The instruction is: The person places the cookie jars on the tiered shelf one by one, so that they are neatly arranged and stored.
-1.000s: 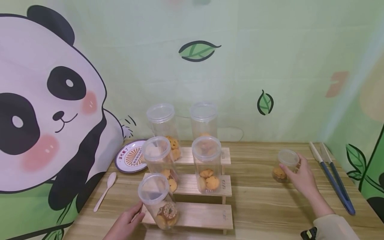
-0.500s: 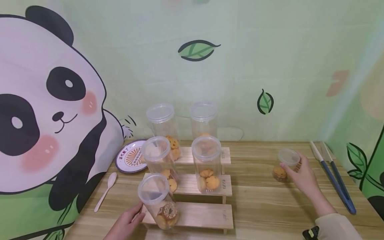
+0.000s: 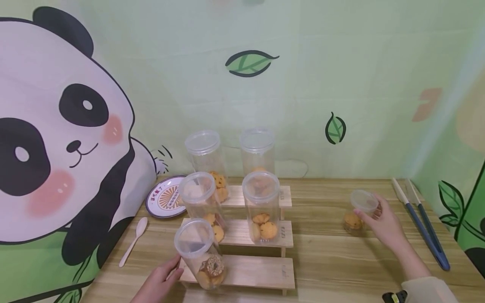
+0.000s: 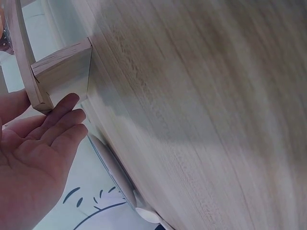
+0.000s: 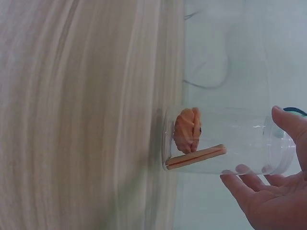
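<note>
At the table's right, my right hand (image 3: pixel 382 225) grips a clear lidded jar (image 3: pixel 359 210) near its top, with thumb and fingers on opposite sides. In the right wrist view a crinkled cookie (image 5: pixel 186 130) and a flat wafer-like piece (image 5: pixel 196 156) lie in its bottom, and its base is close over the tabletop. My left hand (image 3: pixel 159 280) pinches the left end of the lowest step of a stepped wooden stand (image 3: pixel 261 271); the left wrist view shows thumb and fingers around the board end (image 4: pixel 43 103). Beside that hand, a jar (image 3: pixel 201 252) with a seeded ring-shaped cookie stands on this step.
Two jars of cookies stand on the middle step, one being the right jar (image 3: pixel 261 206), and two more on the top step. Left lie a patterned plate (image 3: pixel 166 198) and a white spoon (image 3: pixel 134 240). Blue-handled tongs (image 3: pixel 424 231) lie at right. A printed cloth backdrop (image 3: pixel 303 84) rises behind.
The jar in my right hand has come slightly down in the head view, and its cookies show lower. My left hand and the stand have stayed put.
</note>
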Demonstrator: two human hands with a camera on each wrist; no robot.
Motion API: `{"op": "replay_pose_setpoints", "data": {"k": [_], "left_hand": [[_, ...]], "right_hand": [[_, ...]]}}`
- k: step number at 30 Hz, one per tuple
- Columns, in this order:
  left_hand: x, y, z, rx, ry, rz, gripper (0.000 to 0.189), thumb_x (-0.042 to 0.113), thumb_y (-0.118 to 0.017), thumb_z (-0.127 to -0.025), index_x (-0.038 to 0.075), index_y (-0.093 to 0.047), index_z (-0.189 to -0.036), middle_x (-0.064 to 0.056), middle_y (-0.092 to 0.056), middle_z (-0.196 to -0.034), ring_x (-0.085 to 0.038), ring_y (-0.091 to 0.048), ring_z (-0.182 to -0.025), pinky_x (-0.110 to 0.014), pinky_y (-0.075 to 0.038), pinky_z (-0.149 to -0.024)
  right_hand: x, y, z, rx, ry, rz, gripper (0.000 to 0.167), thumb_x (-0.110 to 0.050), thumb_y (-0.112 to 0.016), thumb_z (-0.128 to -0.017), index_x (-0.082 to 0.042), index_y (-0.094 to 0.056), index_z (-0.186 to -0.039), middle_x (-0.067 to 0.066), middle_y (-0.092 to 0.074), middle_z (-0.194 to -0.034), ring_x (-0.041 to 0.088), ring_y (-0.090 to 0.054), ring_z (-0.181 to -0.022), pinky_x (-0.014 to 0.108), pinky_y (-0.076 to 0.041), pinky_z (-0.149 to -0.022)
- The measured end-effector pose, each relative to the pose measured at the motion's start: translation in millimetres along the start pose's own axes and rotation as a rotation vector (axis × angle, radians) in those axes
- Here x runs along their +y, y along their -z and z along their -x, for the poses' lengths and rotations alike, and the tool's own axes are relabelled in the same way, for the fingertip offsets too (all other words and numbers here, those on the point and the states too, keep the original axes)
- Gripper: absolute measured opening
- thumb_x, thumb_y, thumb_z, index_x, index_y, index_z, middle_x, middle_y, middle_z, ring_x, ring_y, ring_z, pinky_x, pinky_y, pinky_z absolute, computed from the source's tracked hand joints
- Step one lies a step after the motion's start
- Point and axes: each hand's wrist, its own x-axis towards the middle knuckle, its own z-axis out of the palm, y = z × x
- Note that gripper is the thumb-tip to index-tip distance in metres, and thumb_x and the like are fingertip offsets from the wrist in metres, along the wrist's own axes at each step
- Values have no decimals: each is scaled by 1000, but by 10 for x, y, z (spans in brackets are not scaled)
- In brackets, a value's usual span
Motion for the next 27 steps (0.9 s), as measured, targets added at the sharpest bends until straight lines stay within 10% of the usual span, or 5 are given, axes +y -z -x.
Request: {"op": "replay_pose_setpoints", "data": {"k": [27], "left_hand": [[24, -19, 14, 36, 13, -19, 49, 11, -58, -97, -22, -43, -129, -36, -49, -129, -43, -50, -118, -53, -43, -96]], "right_hand": [[-674, -11, 433, -37, 158, -22, 79, -28, -76, -85, -1, -33, -145, 29, -49, -130, 45, -50, -118, 43, -47, -91]]}}
